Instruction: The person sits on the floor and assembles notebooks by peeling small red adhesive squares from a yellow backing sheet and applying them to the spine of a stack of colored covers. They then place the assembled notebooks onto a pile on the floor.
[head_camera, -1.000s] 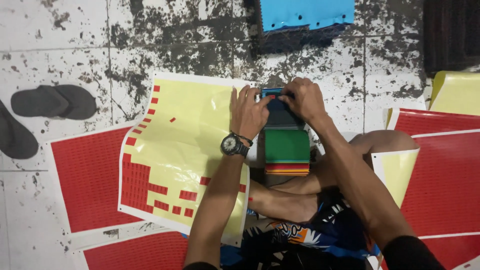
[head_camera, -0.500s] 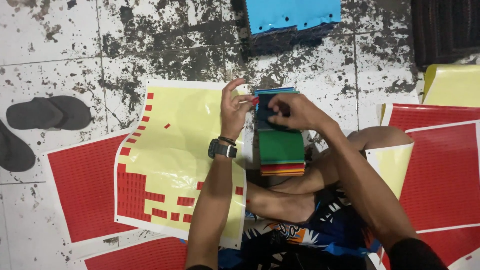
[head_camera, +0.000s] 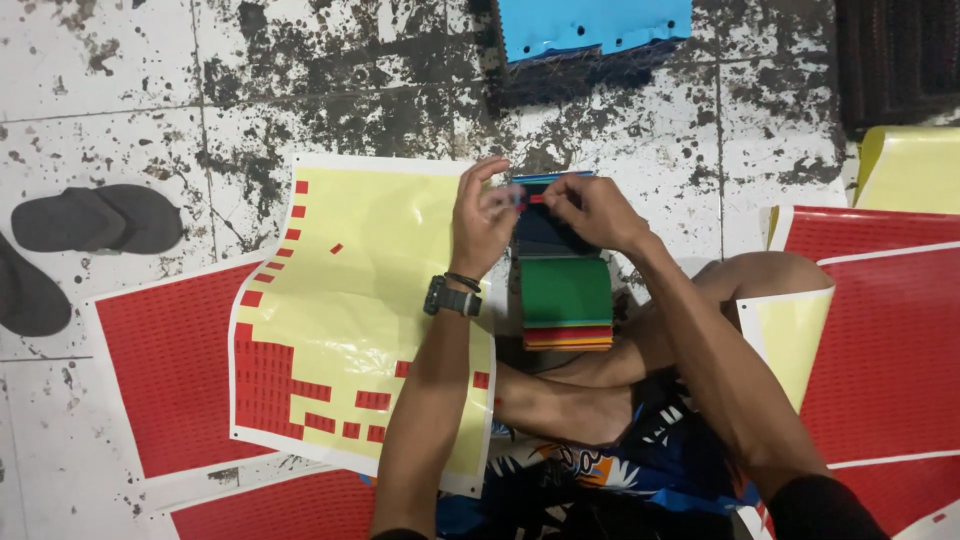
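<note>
Left hand (head_camera: 483, 222) and right hand (head_camera: 590, 212) meet over the top of a stack of coloured cards (head_camera: 565, 290) lying on the floor between the person's legs. Both pinch a small red sticker (head_camera: 536, 199) between fingertips at the stack's far edge, just over a dark card; the other fingers are loosely curled. A black watch (head_camera: 452, 298) sits on the left wrist.

Progress, as a judgement: the yellow backing sheet (head_camera: 350, 300) by the left forearm is mostly stripped. Red stickers remain along its left edge and lower part, with a few singles scattered. So much of this sheet looks done, a good share left.

Counts: one partly peeled sheet; at least four red sheets that look untouched, two on the left (head_camera: 165, 370) and two on the right (head_camera: 890, 350), partly overlapping. One stack of cards, green on top of red and orange layers. Two dark sandals (head_camera: 95, 220) at the left. One blue perforated sheet (head_camera: 595, 22) at the top edge. The tiled floor (head_camera: 330, 90) is stained.
</note>
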